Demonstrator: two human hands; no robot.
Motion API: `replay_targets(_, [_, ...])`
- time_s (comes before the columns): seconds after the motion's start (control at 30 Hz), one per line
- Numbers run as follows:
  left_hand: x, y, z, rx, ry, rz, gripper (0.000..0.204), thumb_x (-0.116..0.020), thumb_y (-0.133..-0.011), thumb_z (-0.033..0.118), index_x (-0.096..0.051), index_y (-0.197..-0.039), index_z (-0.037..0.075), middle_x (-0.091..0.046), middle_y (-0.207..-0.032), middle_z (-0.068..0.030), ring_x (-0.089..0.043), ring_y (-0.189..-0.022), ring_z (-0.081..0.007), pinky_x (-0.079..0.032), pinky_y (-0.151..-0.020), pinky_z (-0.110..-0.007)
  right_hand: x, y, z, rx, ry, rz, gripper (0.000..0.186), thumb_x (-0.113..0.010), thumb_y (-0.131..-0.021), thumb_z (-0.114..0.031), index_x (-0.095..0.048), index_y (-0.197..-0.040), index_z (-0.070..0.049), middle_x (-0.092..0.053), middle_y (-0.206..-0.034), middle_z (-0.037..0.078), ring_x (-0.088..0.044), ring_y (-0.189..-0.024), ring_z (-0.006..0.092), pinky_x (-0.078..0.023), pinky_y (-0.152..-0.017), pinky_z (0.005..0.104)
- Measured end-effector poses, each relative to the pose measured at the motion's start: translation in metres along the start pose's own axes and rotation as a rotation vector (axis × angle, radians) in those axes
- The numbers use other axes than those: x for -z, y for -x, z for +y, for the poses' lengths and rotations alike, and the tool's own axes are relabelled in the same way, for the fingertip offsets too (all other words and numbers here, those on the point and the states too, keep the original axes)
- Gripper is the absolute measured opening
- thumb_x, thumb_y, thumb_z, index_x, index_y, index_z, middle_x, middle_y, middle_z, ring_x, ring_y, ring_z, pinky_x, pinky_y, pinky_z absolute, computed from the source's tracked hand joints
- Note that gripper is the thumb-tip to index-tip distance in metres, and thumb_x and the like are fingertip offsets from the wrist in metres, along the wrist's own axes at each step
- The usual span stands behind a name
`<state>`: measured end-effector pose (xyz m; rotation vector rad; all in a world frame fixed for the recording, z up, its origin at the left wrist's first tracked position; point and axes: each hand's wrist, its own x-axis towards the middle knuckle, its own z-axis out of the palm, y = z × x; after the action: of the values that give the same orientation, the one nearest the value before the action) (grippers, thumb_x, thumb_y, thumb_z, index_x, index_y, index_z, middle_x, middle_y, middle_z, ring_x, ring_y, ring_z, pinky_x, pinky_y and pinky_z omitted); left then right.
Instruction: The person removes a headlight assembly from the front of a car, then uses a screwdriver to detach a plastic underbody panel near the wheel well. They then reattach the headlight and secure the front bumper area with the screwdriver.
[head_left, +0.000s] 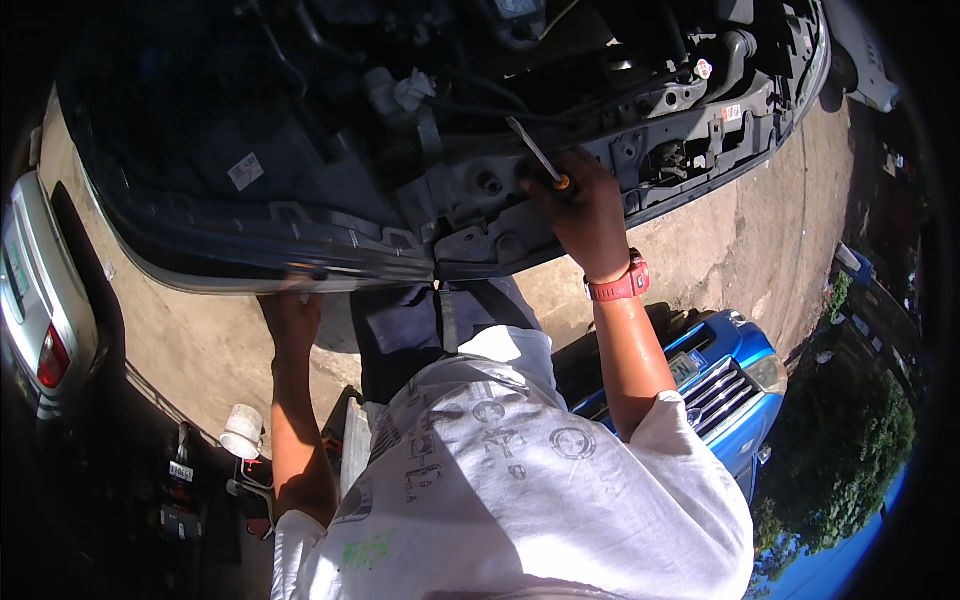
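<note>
My right hand [583,215] is closed around a screwdriver [536,150] above the front panel [475,243] of an open engine bay. Its metal shaft points up and to the left, and some orange shows on the handle by my fingers. Lower on the left, my left hand [292,315] is at the car's front edge [210,285]. Shadow and that edge hide most of its fingers, so their grip is unclear.
Hoses and a curved pipe [738,60] fill the engine bay ahead. A silver car [50,300] stands at the far left, a blue vehicle [735,385] behind on the right. A white bucket [241,432] and a motorcycle [181,500] are at the lower left.
</note>
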<state>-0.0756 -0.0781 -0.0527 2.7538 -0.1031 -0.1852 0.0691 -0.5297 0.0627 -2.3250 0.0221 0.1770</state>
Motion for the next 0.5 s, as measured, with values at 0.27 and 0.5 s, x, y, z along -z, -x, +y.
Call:
replay_targets(0.27, [0.006,-0.002,0.007,0.060,0.073,-0.071,0.038,-0.088,-0.094,0.028,-0.081,-0.127,0.011,-0.069,-0.142,-0.0227,-0.057,-0.137,-0.0496,-0.041,-0.121,-0.060,0.000,0.011,-0.005,-0.474,-0.674,-0.038,0.017,-0.084,-0.102,-0.016,-0.079,-0.109,-0.002,-0.072,-0.081,0.002,-0.068,-0.070,0.0121,-0.051,-0.064,0.0298])
replay_targets(0.5, [0.031,0.010,0.020,0.013,0.058,0.017,0.033,-0.085,-0.095,0.019,-0.081,-0.125,0.006,-0.076,-0.130,-0.0169,-0.066,-0.128,-0.0417,-0.052,-0.113,-0.052,-0.013,0.030,-0.040,-0.609,-1.085,-0.196,0.014,-0.084,-0.102,-0.014,-0.078,-0.108,-0.003,-0.074,-0.084,0.003,-0.065,-0.063,0.0108,-0.049,-0.057,0.0258])
